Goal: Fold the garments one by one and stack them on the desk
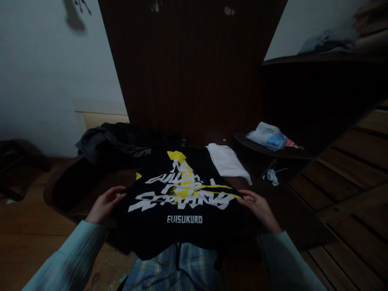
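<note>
A black T-shirt (184, 230) with white lettering and yellow splashes is spread out in front of me, its lower part hanging over the dark wooden surface's front edge towards my lap. At its left side, my left hand (106, 202) pinches the cloth between thumb and fingers. Opposite, my right hand (256, 206) grips the right side, fingers closed at the printed edge. The cloth lies fairly flat between both hands. A folded white garment (228, 161) rests just beyond the shirt at the right.
Dark crumpled clothes (112, 139) are heaped at the back left of the wooden surface (100, 186). A plastic packet (266, 136) sits on a small shelf at right, below a larger dark shelf. Wooden slats (348, 182) stretch along the right side. A tall dark panel (190, 72) stands behind.
</note>
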### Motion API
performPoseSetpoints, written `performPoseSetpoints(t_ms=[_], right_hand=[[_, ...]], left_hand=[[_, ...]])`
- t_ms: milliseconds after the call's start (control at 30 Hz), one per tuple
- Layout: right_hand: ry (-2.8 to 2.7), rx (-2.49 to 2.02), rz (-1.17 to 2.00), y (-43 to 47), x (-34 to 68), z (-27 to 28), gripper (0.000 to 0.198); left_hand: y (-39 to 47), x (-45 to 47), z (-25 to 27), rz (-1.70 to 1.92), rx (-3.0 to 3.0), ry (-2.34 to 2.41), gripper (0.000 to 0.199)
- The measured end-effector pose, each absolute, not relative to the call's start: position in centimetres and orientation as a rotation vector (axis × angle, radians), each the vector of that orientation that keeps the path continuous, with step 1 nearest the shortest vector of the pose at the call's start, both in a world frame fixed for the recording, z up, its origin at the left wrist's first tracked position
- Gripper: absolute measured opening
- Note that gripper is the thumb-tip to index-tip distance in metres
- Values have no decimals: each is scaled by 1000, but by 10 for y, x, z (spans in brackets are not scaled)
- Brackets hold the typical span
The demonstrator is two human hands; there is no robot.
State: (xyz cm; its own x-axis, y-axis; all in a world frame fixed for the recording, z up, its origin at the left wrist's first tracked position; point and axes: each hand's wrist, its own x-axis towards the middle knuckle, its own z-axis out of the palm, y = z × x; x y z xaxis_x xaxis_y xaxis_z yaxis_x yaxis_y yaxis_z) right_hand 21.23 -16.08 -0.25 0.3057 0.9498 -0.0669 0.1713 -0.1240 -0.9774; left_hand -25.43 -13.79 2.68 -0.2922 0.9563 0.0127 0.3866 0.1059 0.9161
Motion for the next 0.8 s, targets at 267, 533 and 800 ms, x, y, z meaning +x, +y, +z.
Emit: performPoseSetpoints(t_ms=[267,533,800], right_hand=[[-1238,-1612,851,-163,210,-4,54],[-1417,-1878,317,-213,187,-19,33],[-1232,-1715,704,-204,204,-4,24]], left_hand=[[-143,-253,27,1056,1268,1642,62],[-184,-245,13,1121,1500,1762,55],[-178,-245,5,1114,1652,1822,46]])
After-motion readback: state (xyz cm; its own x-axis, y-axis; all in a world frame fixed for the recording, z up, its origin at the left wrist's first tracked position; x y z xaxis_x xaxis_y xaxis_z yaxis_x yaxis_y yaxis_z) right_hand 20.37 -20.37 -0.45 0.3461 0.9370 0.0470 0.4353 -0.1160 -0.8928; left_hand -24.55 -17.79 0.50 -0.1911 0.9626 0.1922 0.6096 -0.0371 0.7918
